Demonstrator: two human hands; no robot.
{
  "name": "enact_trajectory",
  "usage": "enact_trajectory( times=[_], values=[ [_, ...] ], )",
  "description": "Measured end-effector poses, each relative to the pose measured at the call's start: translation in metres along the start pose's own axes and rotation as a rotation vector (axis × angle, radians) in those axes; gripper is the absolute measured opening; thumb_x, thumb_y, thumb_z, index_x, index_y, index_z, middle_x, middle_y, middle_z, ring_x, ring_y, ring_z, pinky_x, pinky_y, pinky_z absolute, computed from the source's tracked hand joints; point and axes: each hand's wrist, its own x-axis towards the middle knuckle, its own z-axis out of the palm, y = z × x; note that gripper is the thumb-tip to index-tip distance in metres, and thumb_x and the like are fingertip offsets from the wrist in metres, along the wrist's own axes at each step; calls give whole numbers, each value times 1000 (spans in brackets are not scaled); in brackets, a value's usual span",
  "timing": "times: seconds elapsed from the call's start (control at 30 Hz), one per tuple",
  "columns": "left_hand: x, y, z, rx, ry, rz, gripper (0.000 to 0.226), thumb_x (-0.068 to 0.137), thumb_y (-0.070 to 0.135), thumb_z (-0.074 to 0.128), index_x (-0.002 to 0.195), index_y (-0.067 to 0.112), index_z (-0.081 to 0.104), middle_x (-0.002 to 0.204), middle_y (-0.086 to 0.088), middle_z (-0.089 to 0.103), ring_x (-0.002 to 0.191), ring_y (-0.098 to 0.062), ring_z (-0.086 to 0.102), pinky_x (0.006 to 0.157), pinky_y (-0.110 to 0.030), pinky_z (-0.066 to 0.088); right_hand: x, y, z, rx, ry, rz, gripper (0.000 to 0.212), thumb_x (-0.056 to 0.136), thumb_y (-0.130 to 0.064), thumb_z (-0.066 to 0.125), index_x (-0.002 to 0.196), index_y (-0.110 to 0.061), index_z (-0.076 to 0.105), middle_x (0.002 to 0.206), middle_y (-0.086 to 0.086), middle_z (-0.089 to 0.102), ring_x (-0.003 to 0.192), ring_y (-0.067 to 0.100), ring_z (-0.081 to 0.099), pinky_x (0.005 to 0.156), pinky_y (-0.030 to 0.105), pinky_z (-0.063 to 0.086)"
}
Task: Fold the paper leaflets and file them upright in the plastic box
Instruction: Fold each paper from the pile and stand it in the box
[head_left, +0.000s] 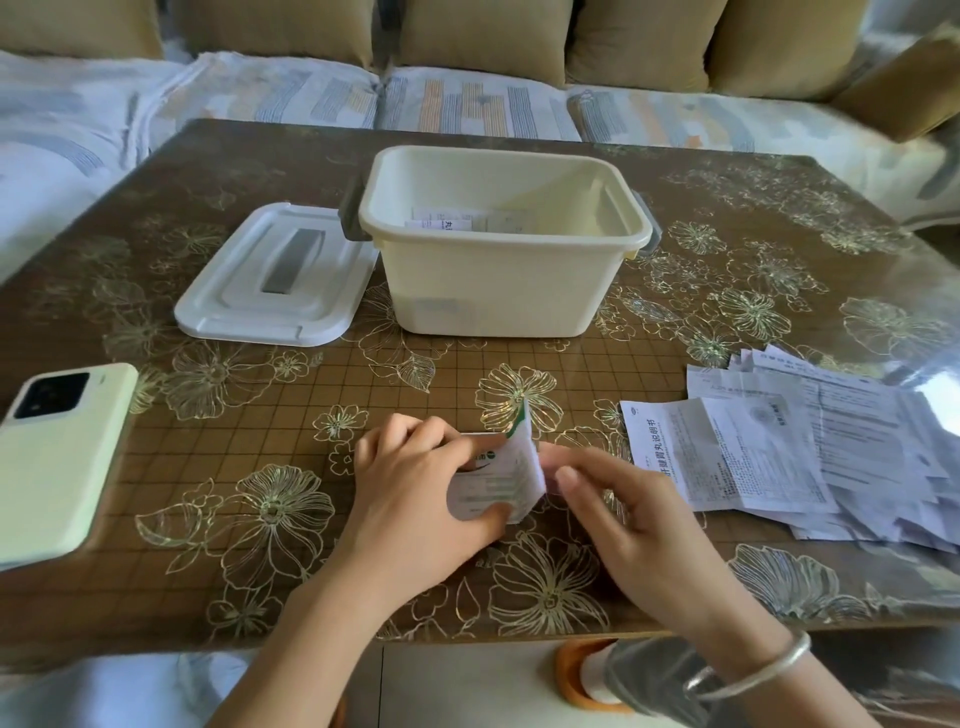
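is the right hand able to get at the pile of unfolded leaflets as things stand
Probably yes: the pile lies just beside the right hand with nothing between them, though that hand is busy at the leaflet being folded.
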Motion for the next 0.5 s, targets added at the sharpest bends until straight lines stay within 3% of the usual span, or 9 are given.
enact_trajectory(
  times=[0.1,0.2,0.27,0.37,0.43,0.5],
  values=[
    [-2,-3,0,-6,-15,-14,64,62,73,39,98,29,68,96,19,54,103,-10,37,80,-26,15,0,9,10,-183,16,-195,25,94,-30,52,110,-25,71,117,-19,65,124,-2,49,102,25,42],
    [-3,-6,-2,-22,-59,-29,60,63,70,39,100,28,62,93,21,50,104,-7,35,85,-27,20,0,16,16,-272,-2,-257,28,94,-33,49,111,-27,71,122,-21,61,130,4,43,105,31,41],
    [-5,-7,-9,-93,-95,-31,61,68,68,49,120,36,53,100,30,45,107,-2,31,96,-30,25,-2,18,17,-335,-1,-282,28,94,-33,50,113,-28,69,126,-22,59,131,7,42,104,35,42],
    [-10,-14,-20,-269,-156,-65,88,66,70,63,143,45,29,112,43,31,110,9,27,100,-25,24,-2,19,18,-407,-14,-297,29,94,-34,50,117,-30,67,130,-22,56,133,8,40,103,38,42],
    [-13,-19,-22,-347,-113,-61,91,65,76,59,145,42,31,124,37,36,118,9,36,101,-20,27,-2,20,18,-430,-18,-305,29,94,-34,50,118,-31,67,131,-22,55,133,9,40,102,38,42],
    [-15,-22,-19,-362,-12,-45,75,72,62,66,139,35,45,133,27,39,119,4,44,97,-13,32,-2,20,18,-443,-19,-318,29,94,-34,50,117,-30,67,131,-22,55,132,11,41,102,38,42]
  ],
)
